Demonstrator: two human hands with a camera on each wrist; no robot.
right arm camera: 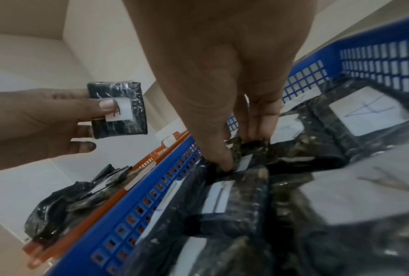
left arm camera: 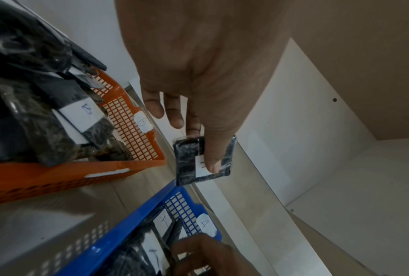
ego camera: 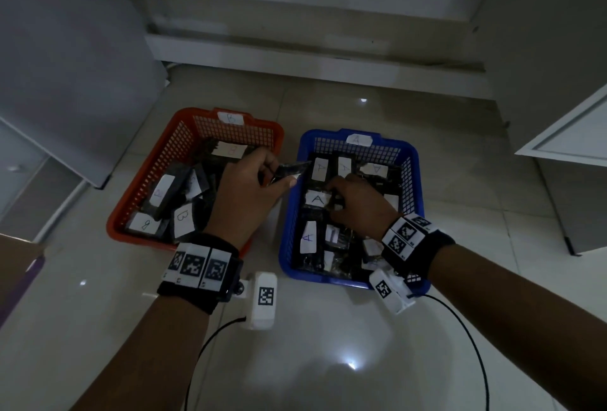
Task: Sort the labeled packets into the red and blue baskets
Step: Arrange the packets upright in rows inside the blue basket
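Red basket (ego camera: 144, 200), tag B: black packets labeled B inside. Blue basket (ego camera: 414, 180), tag A, just right of red basket: packets labeled A inside. Left hand (ego camera: 244, 195) pinches A-labeled packet (left arm camera: 204, 160) over gap between baskets. Right hand (ego camera: 363, 207) inside blue basket, fingers gripping dark packet (right arm camera: 250, 149).

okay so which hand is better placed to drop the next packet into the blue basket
Left. The left hand already pinches a black packet whose label appears to read A, held just beside the blue basket tagged A. The right hand is down inside that basket, fingers curled on a packet there.
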